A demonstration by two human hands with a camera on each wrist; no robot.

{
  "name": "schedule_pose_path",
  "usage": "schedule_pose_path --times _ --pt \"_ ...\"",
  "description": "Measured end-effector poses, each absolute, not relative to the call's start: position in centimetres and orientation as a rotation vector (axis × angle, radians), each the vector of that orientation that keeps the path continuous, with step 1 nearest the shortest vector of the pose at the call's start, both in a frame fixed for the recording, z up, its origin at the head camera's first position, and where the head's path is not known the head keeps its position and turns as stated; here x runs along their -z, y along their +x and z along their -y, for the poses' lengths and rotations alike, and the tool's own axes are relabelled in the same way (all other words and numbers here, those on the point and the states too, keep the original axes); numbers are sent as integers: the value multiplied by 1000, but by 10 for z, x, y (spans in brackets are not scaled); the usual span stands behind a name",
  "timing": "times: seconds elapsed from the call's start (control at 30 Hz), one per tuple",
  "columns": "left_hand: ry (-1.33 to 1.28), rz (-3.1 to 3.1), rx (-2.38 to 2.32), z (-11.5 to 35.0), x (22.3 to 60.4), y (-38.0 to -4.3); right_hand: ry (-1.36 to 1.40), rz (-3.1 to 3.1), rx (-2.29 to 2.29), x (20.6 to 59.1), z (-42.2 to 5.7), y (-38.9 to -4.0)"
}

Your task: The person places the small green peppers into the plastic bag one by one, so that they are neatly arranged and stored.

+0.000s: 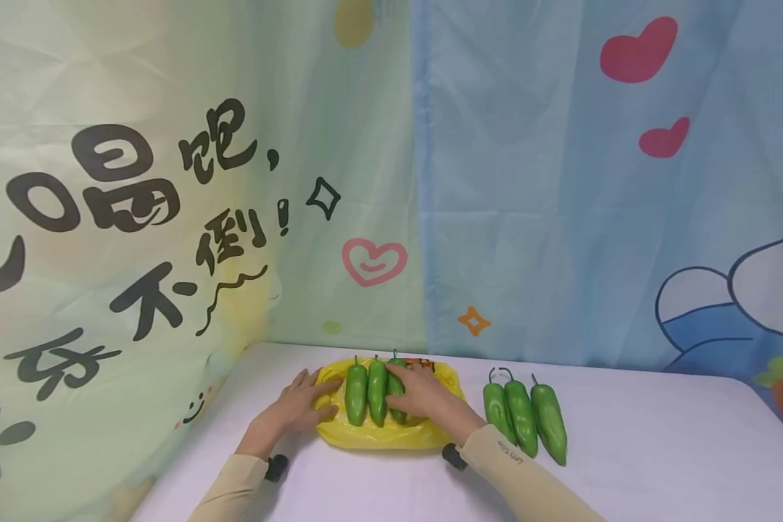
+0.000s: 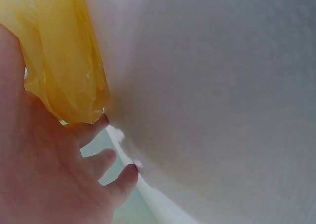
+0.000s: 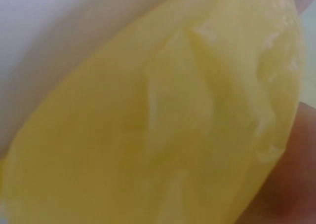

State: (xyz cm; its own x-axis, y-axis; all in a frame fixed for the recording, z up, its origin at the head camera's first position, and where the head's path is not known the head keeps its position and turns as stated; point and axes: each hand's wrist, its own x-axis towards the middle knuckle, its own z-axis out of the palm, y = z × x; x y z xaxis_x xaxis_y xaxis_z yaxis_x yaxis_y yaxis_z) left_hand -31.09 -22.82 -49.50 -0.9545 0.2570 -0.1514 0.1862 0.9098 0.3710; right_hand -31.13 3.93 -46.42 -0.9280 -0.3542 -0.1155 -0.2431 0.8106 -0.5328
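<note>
A crumpled yellow plastic bag (image 1: 391, 437) lies flat on the table, with three green peppers side by side on it: a left pepper (image 1: 356, 395), a middle pepper (image 1: 377, 391) and a right pepper (image 1: 397, 364). My left hand (image 1: 293, 404) is at the bag's left edge, fingers spread and touching the plastic; in the left wrist view those fingers (image 2: 121, 184) stand apart beside the yellow film. Over the right pepper reaches my right hand (image 1: 424, 394), its extended fingers and thumb resting on it and partly hiding it. Yellow plastic (image 3: 148, 135) fills most of the right wrist view.
Right of the bag, another group of three green peppers (image 1: 522, 417) lies on the white table (image 1: 659, 449), close to the right forearm. Behind the table hangs a printed cloth (image 1: 502, 181); another printed cloth wall (image 1: 104, 275) borders the left side.
</note>
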Motion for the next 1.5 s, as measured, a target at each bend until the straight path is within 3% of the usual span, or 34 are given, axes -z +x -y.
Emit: schedule_pose_path --times 1.5 --pt "357 -2884 -535 227 493 -310 -584 -2876 742 445 -61 -277"
